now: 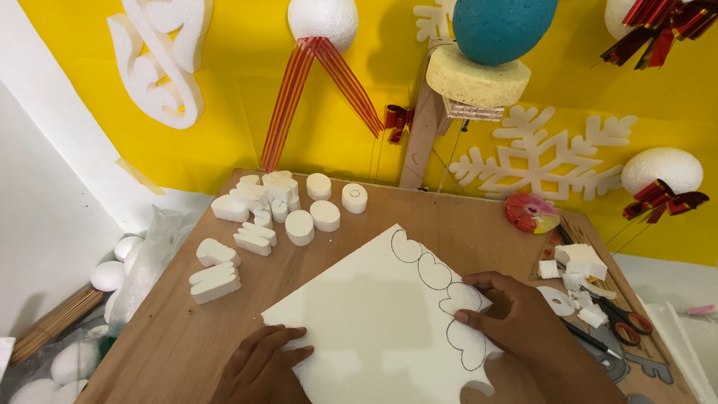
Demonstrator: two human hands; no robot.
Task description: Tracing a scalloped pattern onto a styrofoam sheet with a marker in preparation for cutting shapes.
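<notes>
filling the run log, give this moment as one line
left hand: pressing foam sheet edge | right hand: on heart outlines | sheet: flat on wooden table
</notes>
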